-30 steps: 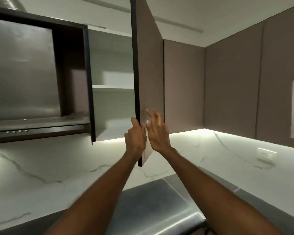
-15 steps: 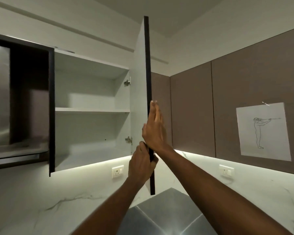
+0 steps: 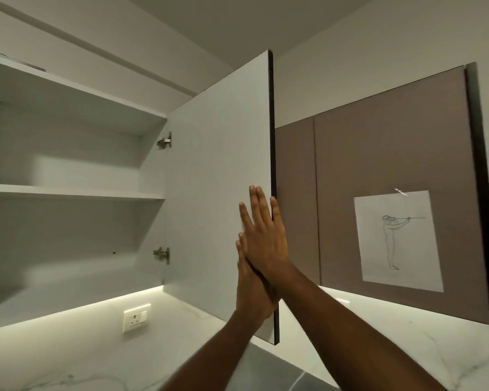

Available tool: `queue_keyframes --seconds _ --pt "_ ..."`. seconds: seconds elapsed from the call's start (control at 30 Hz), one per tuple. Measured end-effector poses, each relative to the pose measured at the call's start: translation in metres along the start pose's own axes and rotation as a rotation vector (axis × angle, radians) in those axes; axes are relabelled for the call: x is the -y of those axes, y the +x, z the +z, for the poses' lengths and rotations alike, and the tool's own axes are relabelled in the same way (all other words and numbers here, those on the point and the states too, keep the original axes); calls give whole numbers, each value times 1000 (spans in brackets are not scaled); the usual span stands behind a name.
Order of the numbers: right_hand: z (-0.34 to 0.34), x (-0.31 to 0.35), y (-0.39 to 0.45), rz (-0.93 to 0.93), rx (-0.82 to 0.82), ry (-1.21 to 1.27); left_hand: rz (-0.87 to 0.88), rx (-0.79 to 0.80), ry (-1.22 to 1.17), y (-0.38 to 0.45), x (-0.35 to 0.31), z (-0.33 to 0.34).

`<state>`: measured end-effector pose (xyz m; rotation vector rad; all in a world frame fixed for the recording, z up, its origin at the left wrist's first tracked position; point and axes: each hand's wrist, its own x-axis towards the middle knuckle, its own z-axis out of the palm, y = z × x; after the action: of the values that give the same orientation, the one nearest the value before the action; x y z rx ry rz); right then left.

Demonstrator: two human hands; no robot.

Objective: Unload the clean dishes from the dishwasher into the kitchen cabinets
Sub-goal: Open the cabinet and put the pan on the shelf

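I'm standing under the upper cabinet (image 3: pixel 68 170), which is hanging wide open in front of me, white inside, one shelf (image 3: pixel 68 191) running across the middle. No dishes showing anywhere in my view. The cabinet door (image 3: pixel 218 179) is swinging out to the right on two metal hinges (image 3: pixel 161 253), white face toward me, dark edge on the outside. Next to it the brown closed cabinets (image 3: pixel 378 153) are carrying a taped-up paper sketch (image 3: pixel 397 239) of a standing figure. My right hand (image 3: pixel 263 241) is lying flat against the door near its free edge, fingers straight and pressed together, pinching nothing. My left hand (image 3: pixel 250 297) is sitting just below, partly tucked under the right, fingers straight too, also flat on the door. A wall socket (image 3: pixel 136 317) is sitting on the marble backsplash (image 3: pixel 82 342) under the cabinet.
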<state>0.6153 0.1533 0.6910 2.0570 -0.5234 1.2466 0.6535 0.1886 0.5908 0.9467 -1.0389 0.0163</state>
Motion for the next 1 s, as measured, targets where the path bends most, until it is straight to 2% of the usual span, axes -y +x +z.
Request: queue_keyframes --seconds 0.13,0.2,0.23,0.37,0.43,0.47,0.6,0.7,0.77,0.9,1.0 --pt "56 -34 -5 -11 17 56 -219 -51 -317 27 32 41" --pt "75 -44 -2 -13 11 62 -210 -35 -385 33 46 52" --pt "83 -47 -2 -17 2 53 -156 -52 -336 37 54 54" --pt "97 -53 1 -7 -9 106 49 -43 129 43 77 51" --pt "104 -54 0 -12 -23 134 184 -99 669 47 89 47" --pt "106 -55 -1 -14 -23 133 242 -129 826 52 95 46" --pt "105 -51 -3 -10 -24 146 233 -154 906 54 100 33" --pt "105 -48 -9 -16 -11 164 237 -9 1284 53 87 15" --pt "107 -47 -15 -39 9 170 300 56 1506 49 77 -3" --pt "111 -34 -35 -28 58 190 429 252 1680 42 70 -58" --pt "111 -23 -58 -4 92 192 388 372 1763 29 64 -90"
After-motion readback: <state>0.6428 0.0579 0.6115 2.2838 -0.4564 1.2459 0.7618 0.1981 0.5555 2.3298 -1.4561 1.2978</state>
